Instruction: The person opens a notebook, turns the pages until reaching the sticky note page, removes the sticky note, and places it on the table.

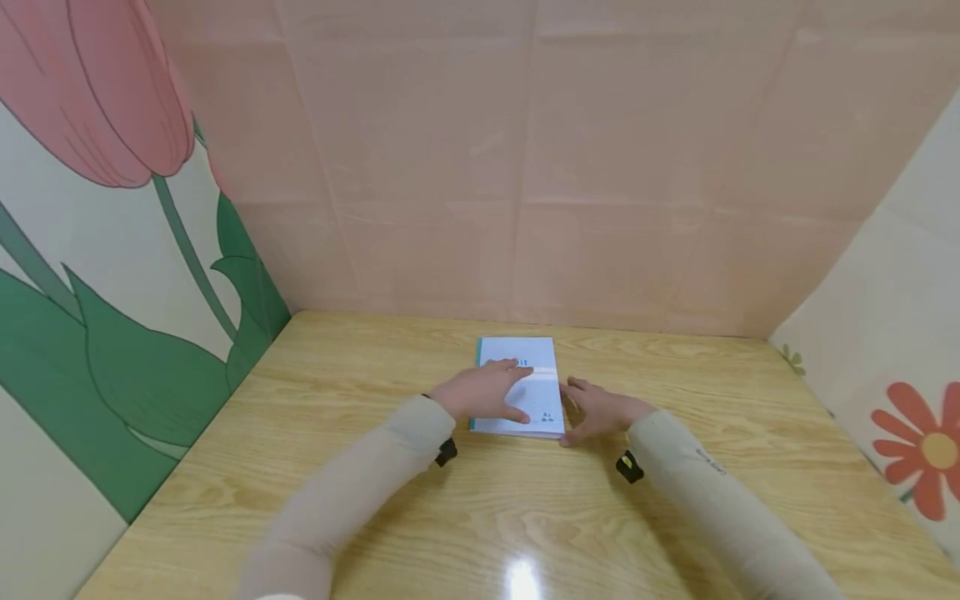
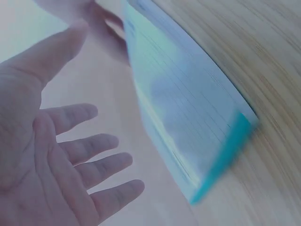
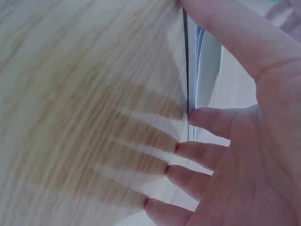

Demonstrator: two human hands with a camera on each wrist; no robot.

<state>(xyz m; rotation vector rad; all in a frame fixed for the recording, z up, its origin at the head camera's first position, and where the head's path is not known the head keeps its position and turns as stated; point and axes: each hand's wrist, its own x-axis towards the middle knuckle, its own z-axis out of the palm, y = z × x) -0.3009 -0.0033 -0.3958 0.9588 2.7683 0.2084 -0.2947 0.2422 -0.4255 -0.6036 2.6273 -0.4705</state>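
A thin notebook [image 1: 542, 396] with a pale blue cover and a teal spine lies closed on the table, its spine to the left. My left hand [image 1: 486, 392] is over the cover, fingers spread; in the left wrist view the palm [image 2: 28, 155] stands apart from the notebook [image 2: 178, 99]. At the right edge is my right hand [image 1: 600, 408], with its thumb by the near right corner. The right wrist view has the fingertips of this hand [image 3: 249, 155] down at the tabletop, the index fingertip right against the page edges [image 3: 200, 61].
The wood-grain table [image 1: 420, 525] reaches back to a plain pinkish wall covering [image 1: 525, 167]. A tulip-printed panel [image 1: 150, 275] borders the left side, and a flower-printed panel [image 1: 885, 333] the right. Small black devices [image 1: 630, 467] sit under both wrists.
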